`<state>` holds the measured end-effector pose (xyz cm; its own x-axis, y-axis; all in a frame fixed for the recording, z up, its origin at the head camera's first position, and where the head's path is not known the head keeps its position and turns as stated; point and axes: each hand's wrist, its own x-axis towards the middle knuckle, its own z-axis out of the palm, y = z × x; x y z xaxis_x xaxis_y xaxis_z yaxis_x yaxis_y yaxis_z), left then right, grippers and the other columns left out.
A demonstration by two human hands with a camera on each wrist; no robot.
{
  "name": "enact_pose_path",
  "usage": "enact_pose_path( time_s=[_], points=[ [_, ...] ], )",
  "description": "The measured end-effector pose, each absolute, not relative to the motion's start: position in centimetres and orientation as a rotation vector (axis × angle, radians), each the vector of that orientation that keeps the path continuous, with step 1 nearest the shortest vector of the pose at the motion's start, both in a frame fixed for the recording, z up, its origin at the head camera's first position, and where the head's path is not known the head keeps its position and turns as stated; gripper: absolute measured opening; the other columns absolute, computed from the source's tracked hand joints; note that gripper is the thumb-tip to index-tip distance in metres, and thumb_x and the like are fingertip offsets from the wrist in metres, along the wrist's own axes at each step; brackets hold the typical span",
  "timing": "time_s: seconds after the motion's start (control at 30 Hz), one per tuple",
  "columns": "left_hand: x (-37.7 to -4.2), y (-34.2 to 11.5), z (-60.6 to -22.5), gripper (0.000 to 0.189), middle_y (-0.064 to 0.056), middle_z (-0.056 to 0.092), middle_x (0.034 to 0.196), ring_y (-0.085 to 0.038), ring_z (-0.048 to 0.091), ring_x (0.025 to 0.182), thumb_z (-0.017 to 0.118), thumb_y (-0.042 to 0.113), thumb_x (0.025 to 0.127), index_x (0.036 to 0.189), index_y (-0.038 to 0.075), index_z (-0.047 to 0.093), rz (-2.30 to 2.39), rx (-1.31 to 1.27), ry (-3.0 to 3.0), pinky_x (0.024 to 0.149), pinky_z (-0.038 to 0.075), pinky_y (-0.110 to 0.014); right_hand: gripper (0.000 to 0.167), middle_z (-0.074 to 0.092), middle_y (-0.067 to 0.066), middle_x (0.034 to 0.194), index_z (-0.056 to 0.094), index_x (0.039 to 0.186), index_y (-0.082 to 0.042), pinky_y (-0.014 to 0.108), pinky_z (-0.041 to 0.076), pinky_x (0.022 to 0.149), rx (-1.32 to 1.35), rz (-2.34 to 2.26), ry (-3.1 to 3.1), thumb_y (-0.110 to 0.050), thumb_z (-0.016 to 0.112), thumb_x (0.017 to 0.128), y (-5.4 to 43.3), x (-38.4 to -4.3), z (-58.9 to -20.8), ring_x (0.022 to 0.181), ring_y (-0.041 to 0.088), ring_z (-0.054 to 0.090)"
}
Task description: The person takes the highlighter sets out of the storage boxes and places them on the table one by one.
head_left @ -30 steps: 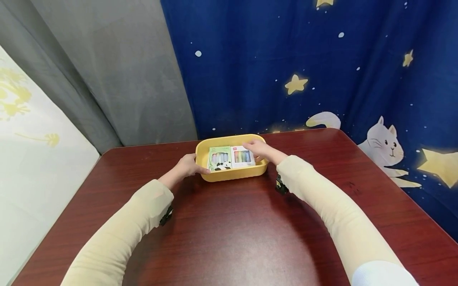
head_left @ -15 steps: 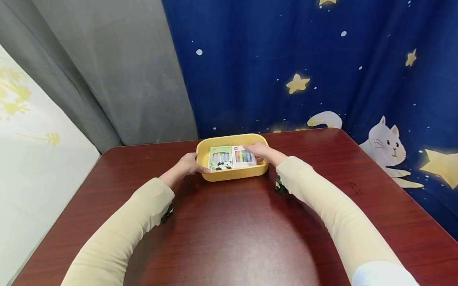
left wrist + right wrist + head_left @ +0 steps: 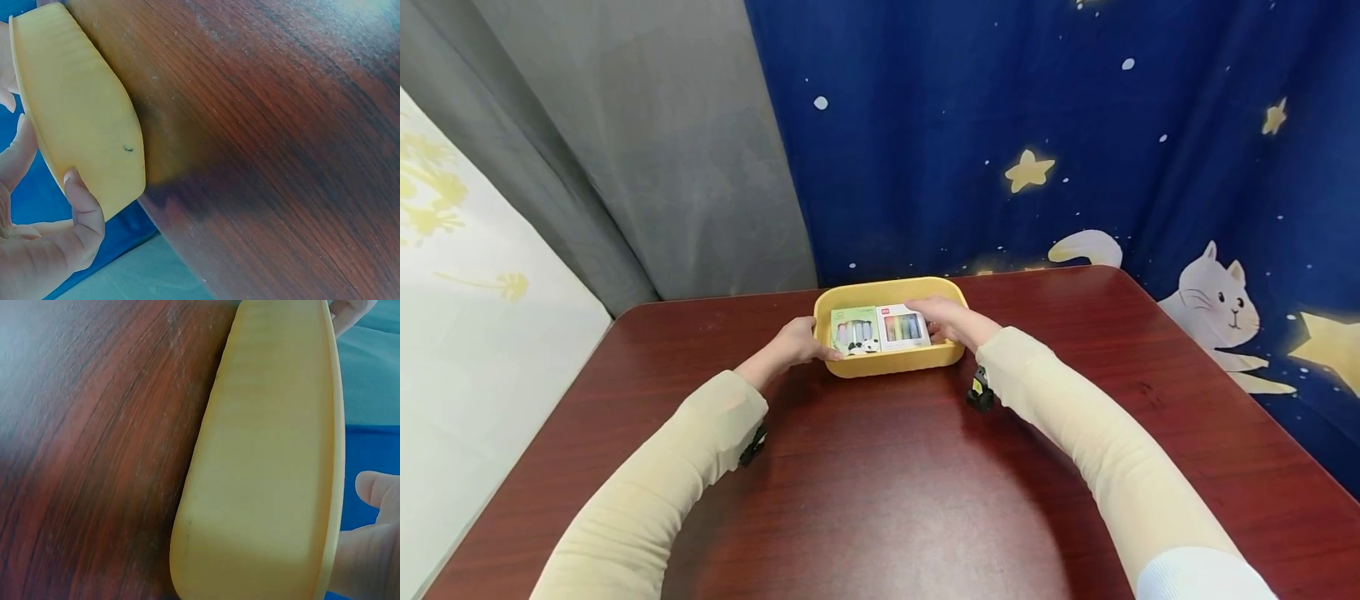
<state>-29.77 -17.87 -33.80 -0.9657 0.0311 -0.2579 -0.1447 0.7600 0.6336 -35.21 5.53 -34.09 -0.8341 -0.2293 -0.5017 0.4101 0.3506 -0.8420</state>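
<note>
A yellow plastic basket [image 3: 891, 361] sits near the table's far edge. Two flat boxes lie side by side in it: a green one [image 3: 856, 333] with a panda and pale pens pictured, and a white one [image 3: 904, 325] showing a row of coloured sticks. My left hand [image 3: 792, 343] grips the basket's left end, thumb over the near rim; the left wrist view shows the thumb [image 3: 84, 206] against its yellow side. Reaching in over the right end, my right hand [image 3: 951, 321] holds the white box at its right edge. The basket wall partly hides the right fingers in the right wrist view.
The dark red wooden table [image 3: 880, 483] extends toward me. Behind it hang a grey curtain [image 3: 700, 183] and a blue star-patterned curtain [image 3: 910, 150]. A white panel [image 3: 482, 333] stands along the left side.
Both boxes have shifted slightly left inside the basket, the right hand moving with the white one. The left hand keeps its grip on the basket. The head view has turned slightly.
</note>
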Motion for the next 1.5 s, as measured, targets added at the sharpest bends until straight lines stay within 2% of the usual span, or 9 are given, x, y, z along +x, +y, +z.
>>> enact_pose_path(
  time_s=[0.23, 0.63, 0.9, 1.1, 1.2, 1.4, 1.5],
  points=[
    [-29.9, -18.0, -33.8, 0.067, -0.017, 0.055, 0.107, -0.026, 0.051, 0.089, 0.079, 0.021, 0.071, 0.123, -0.004, 0.045, 0.984, -0.091, 2.71, 0.077, 0.049, -0.032, 0.049, 0.041, 0.015, 0.136, 0.033, 0.139, -0.008, 0.039, 0.04, 0.099, 0.212, -1.588, 2.007, -0.031, 0.041, 0.097, 5.3, -35.1, -33.9, 0.115, 0.027, 0.046],
    [-29.5, -17.8, -33.5, 0.067, -0.017, 0.055, 0.106, -0.027, 0.051, 0.089, 0.079, 0.021, 0.072, 0.124, -0.005, 0.044, 0.974, -0.085, 2.712, 0.076, 0.047, -0.031, 0.052, 0.034, 0.018, 0.139, 0.029, 0.14, -0.009, 0.042, 0.038, 0.101, 0.253, -1.553, 2.033, -0.031, 0.044, 0.096, 5.8, -36.2, -34.6, 0.12, 0.031, 0.039],
    [-29.8, -17.8, -33.6, 0.069, -0.017, 0.054, 0.107, -0.026, 0.052, 0.088, 0.079, 0.023, 0.071, 0.124, -0.006, 0.044, 0.932, -0.072, 2.738, 0.07, 0.05, -0.029, 0.052, 0.027, 0.02, 0.141, 0.025, 0.142, -0.013, 0.045, 0.035, 0.102, 0.261, -1.604, 1.939, -0.028, 0.043, 0.096, 6.4, -36.9, -34.6, 0.121, 0.032, 0.036],
    [-30.0, -17.9, -33.7, 0.069, -0.018, 0.054, 0.107, -0.026, 0.052, 0.089, 0.08, 0.022, 0.071, 0.123, -0.006, 0.045, 0.932, -0.069, 2.74, 0.07, 0.05, -0.029, 0.051, 0.032, 0.019, 0.137, 0.027, 0.141, -0.012, 0.042, 0.037, 0.1, 0.29, -1.606, 1.94, -0.027, 0.045, 0.095, 6.4, -37.2, -34.9, 0.117, 0.029, 0.039],
    [-30.0, -17.9, -33.7, 0.069, -0.017, 0.055, 0.108, -0.026, 0.051, 0.09, 0.08, 0.023, 0.071, 0.123, -0.005, 0.045, 0.924, -0.078, 2.743, 0.072, 0.049, -0.03, 0.05, 0.037, 0.016, 0.13, 0.028, 0.14, -0.011, 0.041, 0.039, 0.099, 0.328, -1.634, 1.906, -0.025, 0.045, 0.094, 6.6, -37.7, -35.5, 0.108, 0.026, 0.043],
    [-30.1, -17.9, -33.8, 0.067, -0.017, 0.055, 0.107, -0.026, 0.051, 0.09, 0.08, 0.022, 0.07, 0.122, -0.004, 0.047, 0.923, -0.09, 2.739, 0.072, 0.048, -0.029, 0.051, 0.038, 0.009, 0.101, 0.023, 0.139, -0.007, 0.04, 0.036, 0.099, 0.404, -1.717, 1.804, -0.019, 0.045, 0.094, 6.9, -38.1, -35.9, 0.092, 0.021, 0.042],
    [-30.1, -17.9, -33.7, 0.066, -0.016, 0.055, 0.105, -0.025, 0.052, 0.088, 0.08, 0.022, 0.07, 0.121, -0.004, 0.047, 0.923, -0.088, 2.737, 0.07, 0.049, -0.029, 0.037, 0.039, 0.007, 0.093, 0.031, 0.126, -0.004, 0.038, 0.04, 0.089, 0.411, -1.73, 1.776, -0.017, 0.045, 0.094, 7.0, -38.4, -36.1, 0.085, 0.02, 0.043]
  ],
)
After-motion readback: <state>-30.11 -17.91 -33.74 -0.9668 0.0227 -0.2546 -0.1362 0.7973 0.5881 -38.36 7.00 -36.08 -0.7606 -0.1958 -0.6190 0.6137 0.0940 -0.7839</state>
